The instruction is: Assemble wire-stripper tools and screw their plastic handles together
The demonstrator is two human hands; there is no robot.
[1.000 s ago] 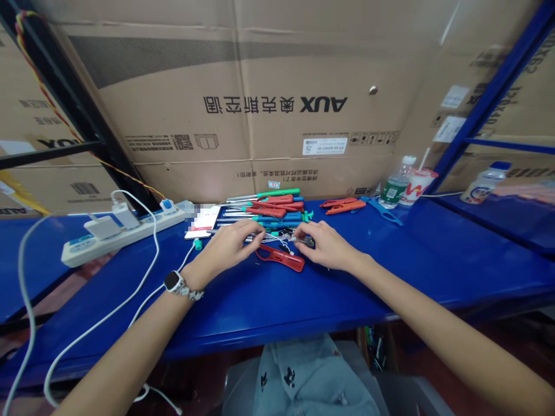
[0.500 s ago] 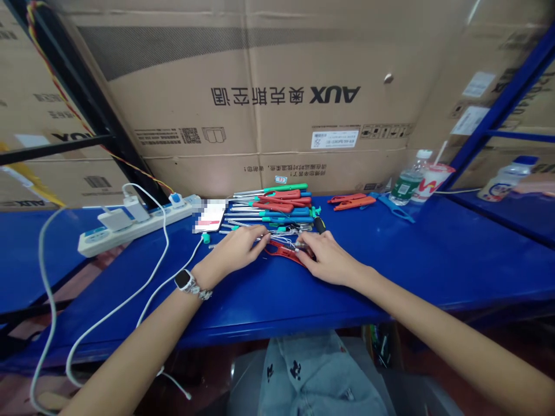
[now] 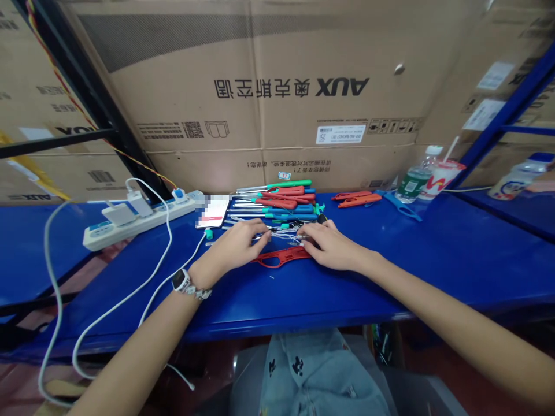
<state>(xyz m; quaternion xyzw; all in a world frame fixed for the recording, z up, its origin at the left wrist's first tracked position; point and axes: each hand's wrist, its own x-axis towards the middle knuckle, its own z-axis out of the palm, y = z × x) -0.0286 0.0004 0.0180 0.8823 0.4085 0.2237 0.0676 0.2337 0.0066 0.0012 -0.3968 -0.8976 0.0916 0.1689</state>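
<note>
My left hand (image 3: pixel 245 245) is bent over the near side of a pile of slim tools, thumb and forefinger closed by some thin white wires (image 3: pixel 284 234); what they pinch is hidden. My right hand (image 3: pixel 329 245) pinches a small, pale, thin part (image 3: pixel 295 243) beside those wires, too small to name. Below the fingers a red plastic handle shell (image 3: pixel 277 257) with an oval loop lies on the table, its right end reaching under my right hand. Just beyond, several long-nosed tools (image 3: pixel 277 202), seemingly lighters, have metal rods and red, blue or green handles.
Orange-red shells (image 3: pixel 358 199) and a blue shell (image 3: pixel 402 207) lie at the back right, near a green-labelled bottle (image 3: pixel 411 184) and a paper cup (image 3: pixel 441 180). A phone (image 3: pixel 213 211), a power strip (image 3: pixel 143 222) and white cables occupy the left. Cardboard (image 3: pixel 286 46) stands behind.
The red shell now lies more level, with its loop showing farther left. My right hand has shifted slightly away from me. My left hand stays nearly in place.
</note>
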